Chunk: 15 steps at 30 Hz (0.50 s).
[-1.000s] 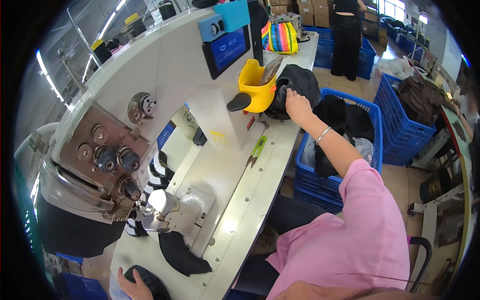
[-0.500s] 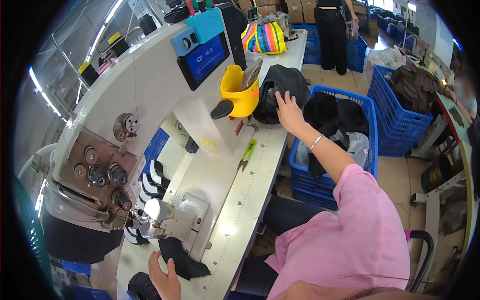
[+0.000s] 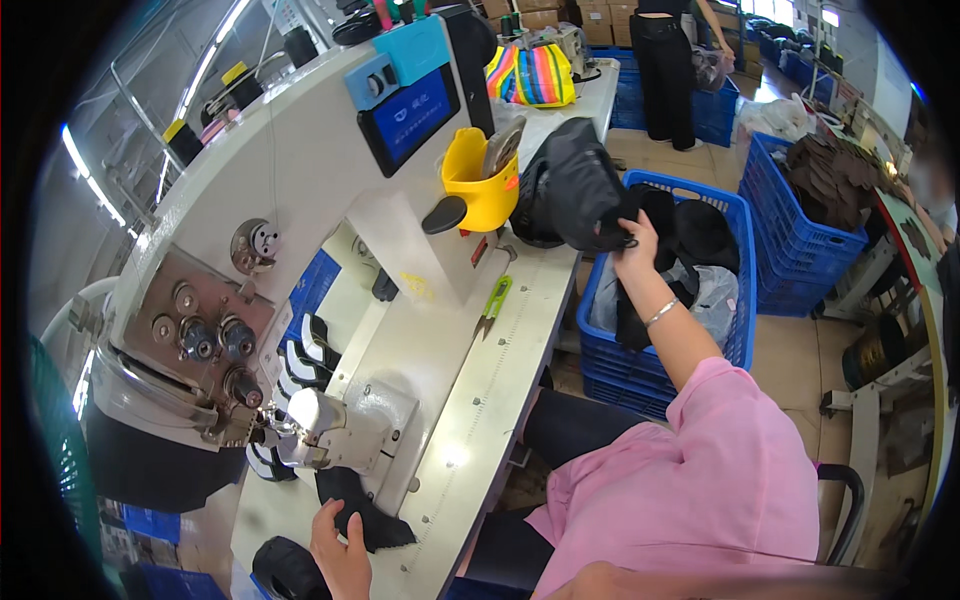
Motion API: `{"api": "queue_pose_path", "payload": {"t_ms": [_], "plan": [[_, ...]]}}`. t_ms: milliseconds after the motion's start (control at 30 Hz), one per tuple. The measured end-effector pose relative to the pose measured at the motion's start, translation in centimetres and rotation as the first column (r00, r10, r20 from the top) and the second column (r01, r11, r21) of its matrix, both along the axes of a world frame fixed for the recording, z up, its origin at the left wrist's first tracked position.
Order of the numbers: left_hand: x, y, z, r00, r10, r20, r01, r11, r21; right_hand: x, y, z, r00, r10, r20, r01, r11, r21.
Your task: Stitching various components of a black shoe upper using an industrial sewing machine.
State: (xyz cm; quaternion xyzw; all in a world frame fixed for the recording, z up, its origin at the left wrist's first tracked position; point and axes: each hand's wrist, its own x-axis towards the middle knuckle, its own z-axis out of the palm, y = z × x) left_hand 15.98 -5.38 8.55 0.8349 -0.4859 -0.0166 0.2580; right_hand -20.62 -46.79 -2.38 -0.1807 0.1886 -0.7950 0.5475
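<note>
My right hand (image 3: 640, 243) pinches the lower edge of a black fabric piece (image 3: 582, 185), soft and rounded, lifted beside a darker black piece (image 3: 535, 205) on the table's far end. My left hand (image 3: 340, 552) is open at the near end, fingers apart, thumb by the edge of a black cut piece (image 3: 362, 512) under the sewing machine (image 3: 335, 430). I cannot tell whether it touches that piece. Another black bundle (image 3: 288, 570) sits left of this hand. Several black-and-white curved parts (image 3: 300, 362) are lined up behind the machine's post.
Green thread snips (image 3: 493, 307) lie on the white table (image 3: 465, 420). A yellow cup-shaped holder (image 3: 478, 190) stands near the machine's screen (image 3: 410, 120). To the right is a blue crate (image 3: 745, 270) with black pieces and plastic bags. A person (image 3: 665, 80) stands farther back.
My right hand has moved right and nearer, from resting on the black pile to lifting one piece by its edge. My left hand has shifted slightly toward the cut piece.
</note>
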Motion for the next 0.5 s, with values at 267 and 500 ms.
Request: {"api": "queue_pose_path", "payload": {"t_ms": [267,500], "plan": [[-1.2,-3.2,-2.9,0.576,-0.375,-0.726,0.211,0.927,-0.311,3.5,6.2,2.6,0.693,0.278,-0.665,-0.613,0.712,-0.341],[-3.9,-6.5,-6.1,-0.022,-0.438,-0.899,-0.015,0.899,-0.438,13.9,11.1,7.3,0.094,-0.077,-0.993,-0.981,0.165,-0.106]]}}
